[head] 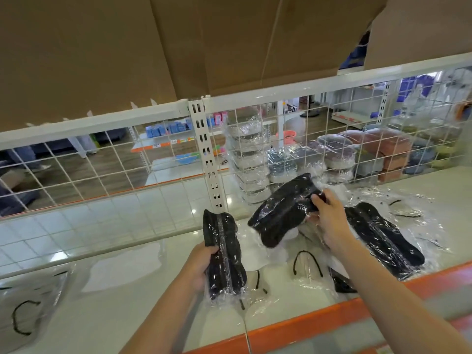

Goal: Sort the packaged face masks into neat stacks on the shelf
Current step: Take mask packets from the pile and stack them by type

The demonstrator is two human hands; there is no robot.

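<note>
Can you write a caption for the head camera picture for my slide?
Left hand and right hand each hold a pack of black masks over the shelf.

On the shelf (143, 310), one mask pack (385, 241) lies near the right front edge (another pack (23, 305) at the left), wire grid (102, 169) behind.

Retail shop, white wire-backed shelf (143, 297) with orange edge strip (319, 325), stocked aisles (173, 139) behind, cardboard boxes (127, 47) overhead
</note>
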